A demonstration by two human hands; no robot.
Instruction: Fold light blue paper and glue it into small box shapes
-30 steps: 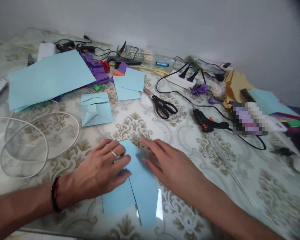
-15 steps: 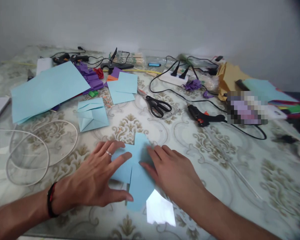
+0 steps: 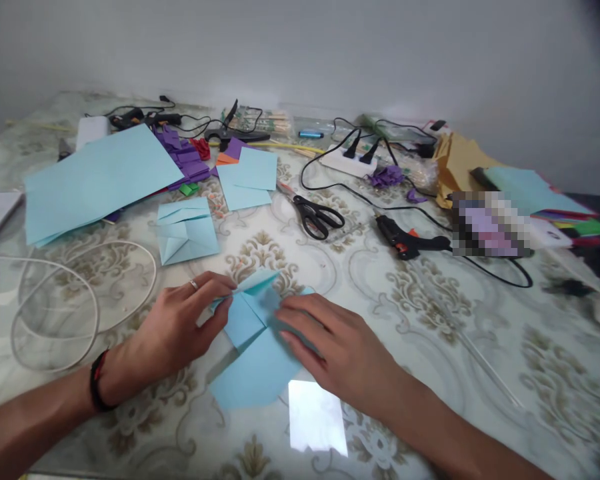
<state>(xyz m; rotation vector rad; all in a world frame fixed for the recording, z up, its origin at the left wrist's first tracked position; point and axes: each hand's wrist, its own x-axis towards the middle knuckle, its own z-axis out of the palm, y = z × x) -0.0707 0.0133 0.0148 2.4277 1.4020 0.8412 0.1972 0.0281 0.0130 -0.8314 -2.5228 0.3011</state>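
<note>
A partly folded light blue paper (image 3: pixel 253 353) lies on the glass-topped table (image 3: pixel 405 320) in front of me. My left hand (image 3: pixel 180 327), with a ring and a dark wrist band, pinches the paper's upper left flap and lifts it off the table. My right hand (image 3: pixel 330 340) lies flat on the paper's right side with its fingers stretched out, pressing it down. The paper's far point stands up between the two hands.
Other blue sheets (image 3: pixel 97 177) and folded blue pieces (image 3: pixel 185 230) lie at the back left by purple scraps (image 3: pixel 183 150). Black scissors (image 3: pixel 315 217), a glue gun (image 3: pixel 410 240) with its cord, and a power strip (image 3: pixel 347 160) sit behind. A white cable (image 3: pixel 70 293) loops at the left.
The paper has been turned and drawn nearer. My left hand went from flat on the paper to pinching and lifting a flap. My right hand stays pressed on the right side.
</note>
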